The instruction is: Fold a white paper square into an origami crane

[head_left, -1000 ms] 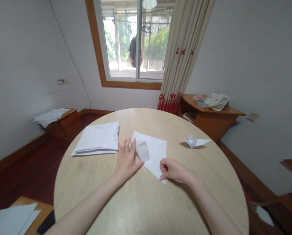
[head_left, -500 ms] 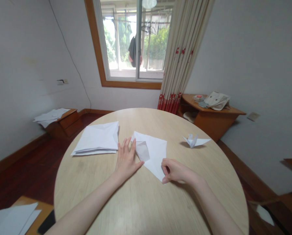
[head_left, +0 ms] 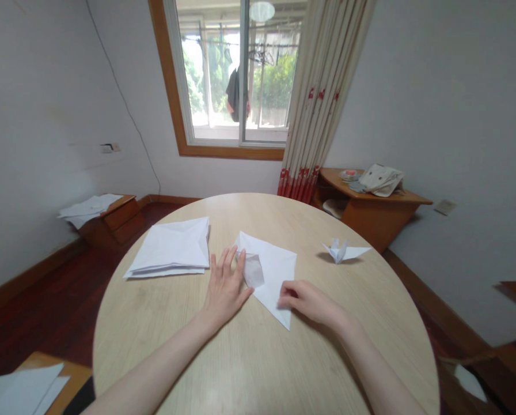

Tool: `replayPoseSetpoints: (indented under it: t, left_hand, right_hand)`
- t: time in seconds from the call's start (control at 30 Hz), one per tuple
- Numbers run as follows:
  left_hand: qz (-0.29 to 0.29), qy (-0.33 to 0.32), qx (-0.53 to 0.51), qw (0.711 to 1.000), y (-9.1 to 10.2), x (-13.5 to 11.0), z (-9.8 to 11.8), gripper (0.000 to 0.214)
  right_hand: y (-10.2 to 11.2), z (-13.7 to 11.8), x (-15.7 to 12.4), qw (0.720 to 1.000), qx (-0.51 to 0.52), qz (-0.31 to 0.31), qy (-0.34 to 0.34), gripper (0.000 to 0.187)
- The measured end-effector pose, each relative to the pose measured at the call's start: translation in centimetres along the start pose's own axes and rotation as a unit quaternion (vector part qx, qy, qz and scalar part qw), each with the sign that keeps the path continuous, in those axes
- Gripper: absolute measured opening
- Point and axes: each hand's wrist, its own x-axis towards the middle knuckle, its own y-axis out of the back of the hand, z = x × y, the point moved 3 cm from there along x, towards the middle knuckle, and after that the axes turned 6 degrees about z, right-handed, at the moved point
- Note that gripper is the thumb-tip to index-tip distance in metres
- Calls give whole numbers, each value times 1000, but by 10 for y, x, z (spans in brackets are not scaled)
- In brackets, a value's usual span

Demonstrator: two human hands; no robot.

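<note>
A partly folded sheet of white paper [head_left: 276, 265] lies on the round table, with a greyish folded flap [head_left: 253, 271] on its left side. My left hand [head_left: 227, 288] rests flat on the paper's left edge, fingers spread and thumb by the lower edge. Over the lower right part of the paper is my right hand [head_left: 299, 297], its fingers curled in and pressed together. I see no paper lifted between them. Below that hand the sheet's pointed lower corner lies uncovered.
Left of my hands is a stack of folded white paper [head_left: 171, 248]. A folded paper crane [head_left: 339, 252] stands at the right of the wooden table [head_left: 223, 369]. Loose sheets [head_left: 25, 386] lie on a low surface at lower left. A corner desk [head_left: 379, 202] carries a cloth bag [head_left: 381, 180].
My right hand has left the paper's lower corner and shifted slightly up and left across the sheet. My left hand stays on the paper's left side.
</note>
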Motion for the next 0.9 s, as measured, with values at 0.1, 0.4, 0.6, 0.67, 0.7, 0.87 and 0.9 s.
replayPoseSetpoints:
  t: [0.1, 0.4, 0.6, 0.67, 0.7, 0.87, 0.9]
  left_hand:
    - [10, -10, -4, 1000, 2, 0, 2, 87]
    - [32, -28, -18, 999, 7, 0, 7, 81]
    - [44, -45, -37, 997, 11, 1, 8, 67]
    - [52, -61, -49, 996, 14, 1, 10, 58]
    - [58, -69, -54, 994, 15, 1, 11, 54]
    - [78, -89, -80, 990, 20, 0, 14, 27]
    - [78, -90, -85, 989, 21, 0, 15, 23]
  right_hand:
    - [0, -8, 2, 991, -67, 78, 81, 9]
    - [-23, 0, 11, 974, -124, 96, 162, 35]
    - [-29, 5, 14, 971, -115, 103, 181, 37]
    - [-29, 5, 14, 971, -114, 104, 182, 38]
    - [-29, 4, 14, 971, -114, 103, 183, 38]
    - [-29, 4, 13, 970, -112, 106, 187, 38]
    - [-29, 4, 13, 970, -113, 106, 185, 38]
